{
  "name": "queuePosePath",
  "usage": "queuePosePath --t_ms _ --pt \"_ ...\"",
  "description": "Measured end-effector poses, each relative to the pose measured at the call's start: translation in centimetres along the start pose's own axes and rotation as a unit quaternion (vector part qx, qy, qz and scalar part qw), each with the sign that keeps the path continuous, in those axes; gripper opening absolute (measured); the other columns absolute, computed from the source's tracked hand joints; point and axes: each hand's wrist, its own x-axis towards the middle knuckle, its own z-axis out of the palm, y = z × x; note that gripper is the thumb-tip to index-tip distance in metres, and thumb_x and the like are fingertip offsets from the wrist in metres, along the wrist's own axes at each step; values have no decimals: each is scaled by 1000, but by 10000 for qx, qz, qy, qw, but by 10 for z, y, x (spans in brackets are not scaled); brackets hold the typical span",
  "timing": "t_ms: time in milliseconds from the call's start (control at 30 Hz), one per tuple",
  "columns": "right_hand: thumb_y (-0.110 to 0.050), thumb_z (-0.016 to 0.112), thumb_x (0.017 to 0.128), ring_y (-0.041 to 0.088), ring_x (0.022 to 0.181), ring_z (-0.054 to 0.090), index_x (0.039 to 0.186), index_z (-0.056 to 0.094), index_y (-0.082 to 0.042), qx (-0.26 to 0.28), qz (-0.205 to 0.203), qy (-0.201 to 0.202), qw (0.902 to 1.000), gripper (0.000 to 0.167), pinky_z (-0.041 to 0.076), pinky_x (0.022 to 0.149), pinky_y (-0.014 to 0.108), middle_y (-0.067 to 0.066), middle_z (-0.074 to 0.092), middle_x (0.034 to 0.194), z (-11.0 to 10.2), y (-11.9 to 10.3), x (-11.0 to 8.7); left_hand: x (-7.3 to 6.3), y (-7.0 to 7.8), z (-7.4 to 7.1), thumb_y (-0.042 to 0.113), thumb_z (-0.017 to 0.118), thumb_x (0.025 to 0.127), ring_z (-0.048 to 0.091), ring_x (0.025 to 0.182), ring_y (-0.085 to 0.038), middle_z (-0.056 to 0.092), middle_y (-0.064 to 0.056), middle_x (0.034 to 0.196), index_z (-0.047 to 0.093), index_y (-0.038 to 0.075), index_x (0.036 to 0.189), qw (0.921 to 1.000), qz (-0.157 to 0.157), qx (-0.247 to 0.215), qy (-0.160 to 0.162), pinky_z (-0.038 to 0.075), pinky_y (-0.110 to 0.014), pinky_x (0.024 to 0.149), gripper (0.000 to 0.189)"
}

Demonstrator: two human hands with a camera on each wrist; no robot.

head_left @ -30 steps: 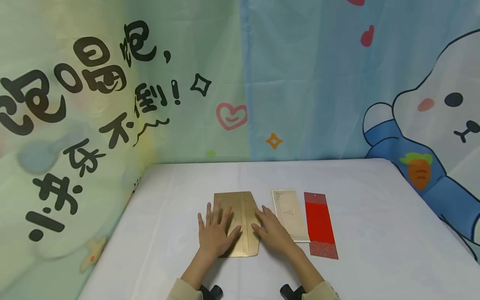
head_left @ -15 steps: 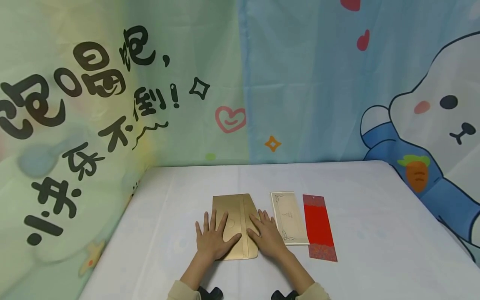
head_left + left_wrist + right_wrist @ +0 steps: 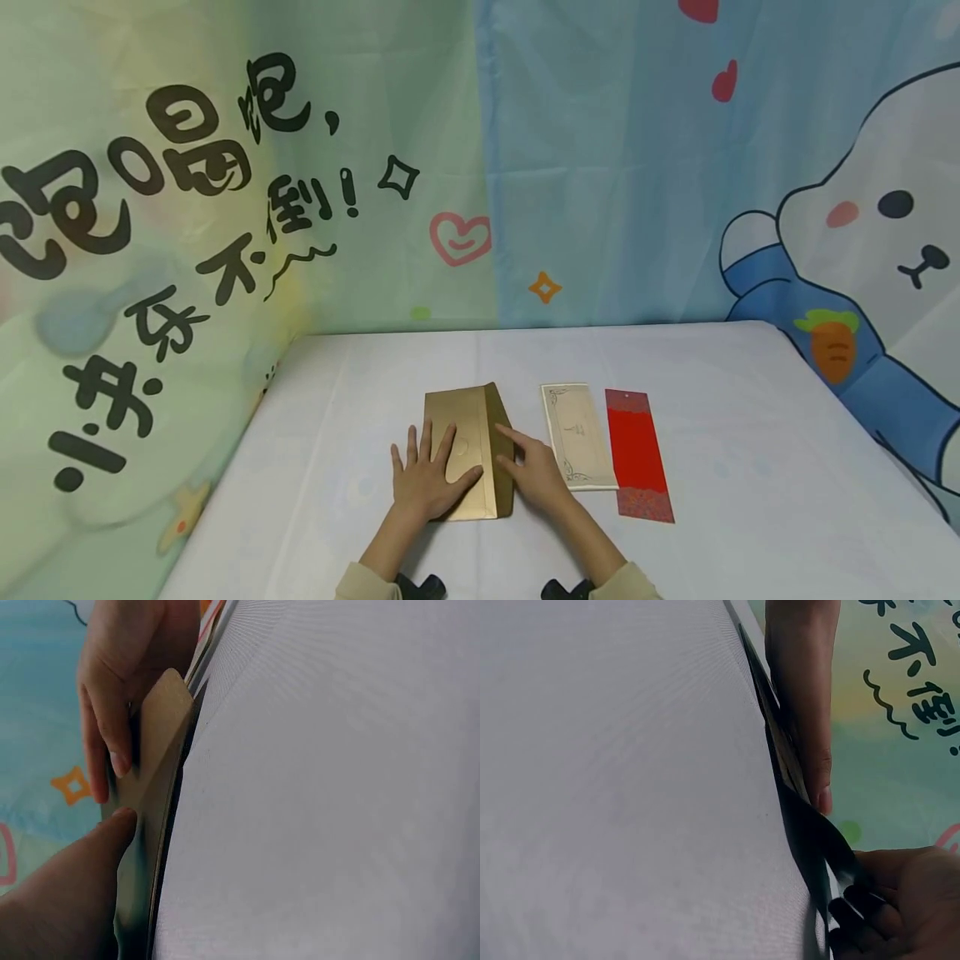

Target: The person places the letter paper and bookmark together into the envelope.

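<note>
A gold envelope (image 3: 455,417) lies on the white-covered table, its right-hand flap raised at the crease. My left hand (image 3: 427,486) rests flat on the envelope's left part, fingers spread and thumb pointing right. At the flap (image 3: 501,479), my right hand (image 3: 538,473) holds the raised edge: index finger and thumb show over it, while the other fingers are curled. In the right wrist view those curled fingers (image 3: 866,911) are in shadow against the flap. The left wrist view shows the flap's rounded corner (image 3: 172,686) beside the right hand.
To the right lies a cream card (image 3: 577,437) with printed ornaments. Beside it is a red strip (image 3: 637,442) with patterned ends. The white tablecloth (image 3: 750,433) reaches back to a printed curtain (image 3: 570,167).
The right hand's fingers, earlier extended over the envelope's right side, have curled at its edge. The flap there has come up from lying flat. The left hand stays in place over the last half second.
</note>
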Motion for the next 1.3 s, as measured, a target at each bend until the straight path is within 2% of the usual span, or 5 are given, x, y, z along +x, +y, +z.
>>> queuePosePath --t_ms 233,567,733,1033,1300 --pt "7 63 79 34 100 60 125 55 2 1554 300 -160 9873 47 51 76 33 28 57 116 2 0 3 -3 -2 -1 74 33 80 12 136 -39 14 -15 152 28 24 146 9997 89 -177 112 8 -62 101 84" --pt "6 55 77 37 129 32 129 51 2 2234 1163 -695 9653 53 26 102 49 21 42 137 -6 -17 2 -2 -2 -1 77 27 79 8 137 -40 12 -11 153 21 27 148 9997 143 -203 -14 6 -63 101 86" --pt "1 55 86 35 128 33 136 44 -1 2666 1072 -1072 9518 52 37 96 41 23 34 141 -1 -1 4 -1 -1 -2 78 29 78 8 136 -41 12 -12 153 22 27 148 9995 115 -271 -62 5 -64 100 87" --pt "4 52 88 31 114 50 145 28 -7 3731 834 -1814 9061 63 48 82 35 25 23 146 -4 9 2 4 5 -4 80 35 74 11 134 -45 8 -16 152 20 25 148 9984 138 -545 -2 10 -66 98 94" --pt "4 49 89 31 116 49 147 23 -8 4185 705 -2034 8823 65 46 85 38 24 23 146 -6 12 2 8 10 -5 73 47 75 20 128 -54 12 -20 151 22 22 148 9937 237 -1003 431 38 -60 86 93"
